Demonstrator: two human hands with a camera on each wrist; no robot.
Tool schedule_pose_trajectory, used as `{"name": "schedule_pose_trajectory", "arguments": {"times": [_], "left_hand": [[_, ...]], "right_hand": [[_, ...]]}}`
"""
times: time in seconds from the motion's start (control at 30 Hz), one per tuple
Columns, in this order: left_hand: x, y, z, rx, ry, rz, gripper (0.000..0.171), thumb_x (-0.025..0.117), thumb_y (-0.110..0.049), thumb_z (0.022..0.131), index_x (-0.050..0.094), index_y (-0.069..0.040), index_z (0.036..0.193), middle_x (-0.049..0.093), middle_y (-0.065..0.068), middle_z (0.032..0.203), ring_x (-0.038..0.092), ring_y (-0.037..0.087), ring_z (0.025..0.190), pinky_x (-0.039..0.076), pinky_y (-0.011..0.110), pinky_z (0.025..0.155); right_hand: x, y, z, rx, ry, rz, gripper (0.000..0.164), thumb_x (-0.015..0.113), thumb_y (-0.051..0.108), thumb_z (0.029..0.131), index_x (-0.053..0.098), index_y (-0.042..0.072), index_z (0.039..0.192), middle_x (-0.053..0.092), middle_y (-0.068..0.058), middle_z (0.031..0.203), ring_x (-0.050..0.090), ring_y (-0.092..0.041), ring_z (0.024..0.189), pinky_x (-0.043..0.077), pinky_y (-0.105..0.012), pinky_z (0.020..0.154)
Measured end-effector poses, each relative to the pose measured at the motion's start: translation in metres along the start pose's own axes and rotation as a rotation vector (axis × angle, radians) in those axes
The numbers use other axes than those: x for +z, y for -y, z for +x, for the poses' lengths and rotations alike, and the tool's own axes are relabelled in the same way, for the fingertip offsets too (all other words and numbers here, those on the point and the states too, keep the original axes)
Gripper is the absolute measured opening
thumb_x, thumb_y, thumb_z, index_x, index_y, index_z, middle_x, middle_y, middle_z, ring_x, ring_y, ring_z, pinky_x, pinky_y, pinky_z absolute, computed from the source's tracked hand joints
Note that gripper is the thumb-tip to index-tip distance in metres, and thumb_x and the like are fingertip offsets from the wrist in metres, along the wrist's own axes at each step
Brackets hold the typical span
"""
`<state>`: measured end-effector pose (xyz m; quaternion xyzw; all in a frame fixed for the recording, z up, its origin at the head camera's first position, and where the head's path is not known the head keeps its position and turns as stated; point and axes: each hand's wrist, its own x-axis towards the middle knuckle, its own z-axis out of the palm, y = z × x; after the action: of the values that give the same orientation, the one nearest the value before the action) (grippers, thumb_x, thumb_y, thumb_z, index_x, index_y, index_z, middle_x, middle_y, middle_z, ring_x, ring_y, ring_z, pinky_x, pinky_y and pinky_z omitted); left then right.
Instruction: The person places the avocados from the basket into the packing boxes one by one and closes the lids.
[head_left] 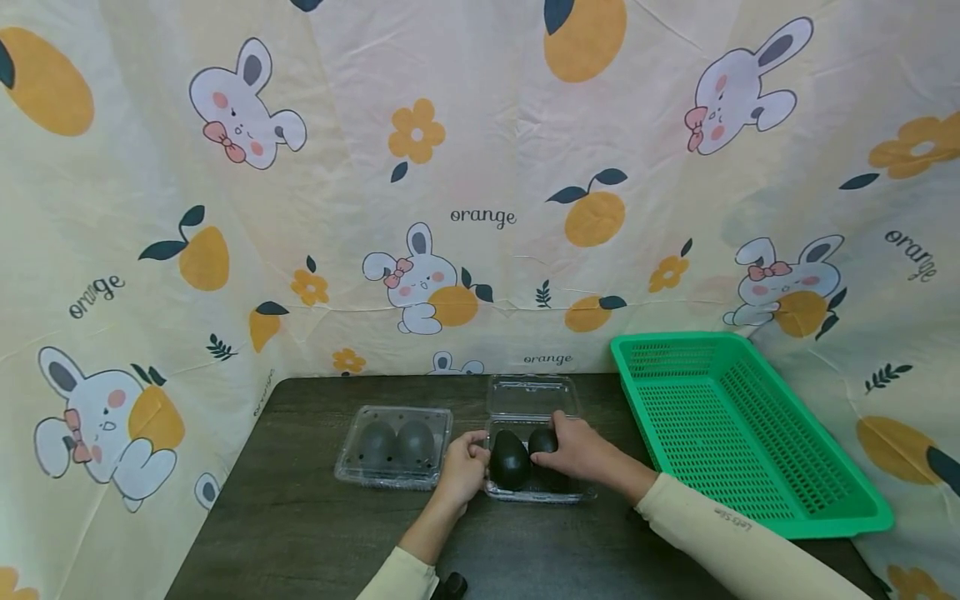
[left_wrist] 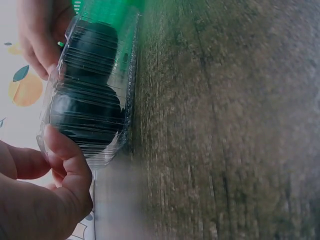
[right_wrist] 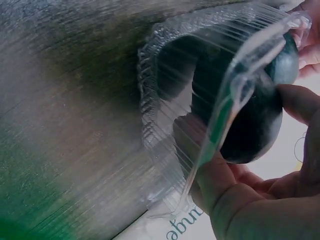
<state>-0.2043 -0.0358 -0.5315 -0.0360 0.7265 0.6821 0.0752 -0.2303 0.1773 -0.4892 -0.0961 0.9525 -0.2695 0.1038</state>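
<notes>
An open clear plastic clamshell box (head_left: 540, 497) stands on the dark table, its lid (head_left: 531, 395) folded back. Two dark avocados lie inside: the left avocado (head_left: 509, 461) and the right avocado (head_left: 542, 442). My right hand (head_left: 576, 448) grips the right avocado, with thumb and fingers around it and the fingers reaching down inside the box wall in the right wrist view. At the box's left edge, my left hand (head_left: 462, 468) pinches the rim between thumb and curled finger (left_wrist: 67, 155). The right avocado's lower part is hidden by the hand in the head view.
A closed clear box (head_left: 393, 482) with two dark avocados sits to the left on the table (head_left: 300, 508). On the right lies a green plastic basket (head_left: 720, 417). A patterned cloth (head_left: 480, 125) hangs behind the table. A small black object (head_left: 453, 585) shows at the bottom edge.
</notes>
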Motion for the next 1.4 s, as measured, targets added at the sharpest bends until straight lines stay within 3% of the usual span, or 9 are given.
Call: {"name": "schedule_pose_trajectory", "arguments": {"times": [0.47, 0.7, 0.83, 0.93, 1.03, 1.2, 1.33, 1.4], "left_hand": [[0.002, -0.002, 0.001, -0.006, -0.006, -0.01, 0.038, 0.049, 0.008, 0.1, 0.051, 0.012, 0.137, 0.05, 0.002, 0.081, 0.05, 0.011, 0.062, 0.046, 0.018, 0.044], [0.004, 0.001, 0.003, -0.005, -0.008, 0.006, 0.038, 0.049, 0.008, 0.101, 0.05, 0.014, 0.138, 0.05, 0.003, 0.082, 0.049, 0.011, 0.062, 0.045, 0.017, 0.044], [0.004, 0.001, 0.003, 0.003, -0.006, 0.008, 0.038, 0.047, 0.01, 0.1, 0.047, 0.017, 0.137, 0.049, 0.004, 0.082, 0.048, 0.011, 0.062, 0.043, 0.016, 0.045], [0.003, -0.001, 0.002, 0.011, -0.007, 0.01, 0.038, 0.047, 0.01, 0.1, 0.048, 0.017, 0.137, 0.049, 0.003, 0.081, 0.048, 0.011, 0.062, 0.043, 0.017, 0.045], [0.002, -0.001, 0.001, 0.0, -0.009, 0.005, 0.038, 0.048, 0.008, 0.1, 0.05, 0.014, 0.138, 0.05, 0.002, 0.081, 0.049, 0.012, 0.062, 0.045, 0.018, 0.045], [0.001, -0.002, 0.0, -0.009, -0.003, -0.011, 0.038, 0.048, 0.009, 0.1, 0.051, 0.012, 0.137, 0.05, 0.003, 0.081, 0.05, 0.012, 0.063, 0.046, 0.018, 0.046], [0.0, 0.0, 0.0, -0.01, -0.001, -0.014, 0.038, 0.047, 0.009, 0.1, 0.051, 0.013, 0.137, 0.051, 0.003, 0.081, 0.05, 0.012, 0.062, 0.046, 0.018, 0.046], [0.001, 0.001, 0.0, -0.012, -0.002, -0.014, 0.038, 0.048, 0.009, 0.1, 0.05, 0.013, 0.138, 0.05, 0.003, 0.081, 0.05, 0.012, 0.062, 0.045, 0.018, 0.046]], "right_hand": [[-0.001, -0.001, 0.003, 0.016, 0.03, -0.095, 0.044, 0.08, 0.034, 0.09, 0.058, 0.002, 0.111, 0.062, -0.009, 0.087, 0.058, -0.021, 0.073, 0.05, -0.036, 0.061], [-0.018, 0.003, 0.0, 0.025, 0.031, -0.108, 0.044, 0.077, 0.035, 0.093, 0.059, 0.002, 0.116, 0.066, -0.011, 0.094, 0.062, -0.021, 0.079, 0.054, -0.038, 0.065], [-0.032, 0.0, 0.003, -0.006, 0.02, -0.08, 0.042, 0.073, 0.034, 0.096, 0.062, 0.0, 0.119, 0.068, -0.009, 0.088, 0.066, -0.019, 0.075, 0.057, -0.039, 0.067], [-0.041, -0.004, 0.009, -0.027, -0.009, -0.049, 0.041, 0.072, 0.034, 0.097, 0.062, -0.001, 0.117, 0.069, -0.008, 0.087, 0.066, -0.017, 0.072, 0.057, -0.038, 0.067], [-0.049, -0.008, 0.018, -0.029, -0.034, -0.046, 0.041, 0.07, 0.034, 0.098, 0.062, -0.002, 0.116, 0.071, -0.011, 0.098, 0.066, -0.017, 0.078, 0.058, -0.039, 0.071], [-0.056, -0.017, 0.039, 0.027, -0.023, -0.033, 0.043, 0.066, 0.031, 0.101, 0.058, -0.005, 0.123, 0.068, -0.019, 0.11, 0.066, -0.025, 0.087, 0.057, -0.042, 0.074], [-0.056, -0.025, 0.055, 0.078, -0.02, 0.009, 0.042, 0.064, 0.028, 0.101, 0.054, -0.008, 0.12, 0.063, -0.021, 0.106, 0.059, -0.028, 0.084, 0.05, -0.04, 0.07], [-0.055, -0.03, 0.062, 0.121, -0.015, 0.07, 0.042, 0.063, 0.027, 0.1, 0.052, -0.007, 0.121, 0.059, -0.018, 0.099, 0.054, -0.026, 0.074, 0.046, -0.036, 0.063]]}}
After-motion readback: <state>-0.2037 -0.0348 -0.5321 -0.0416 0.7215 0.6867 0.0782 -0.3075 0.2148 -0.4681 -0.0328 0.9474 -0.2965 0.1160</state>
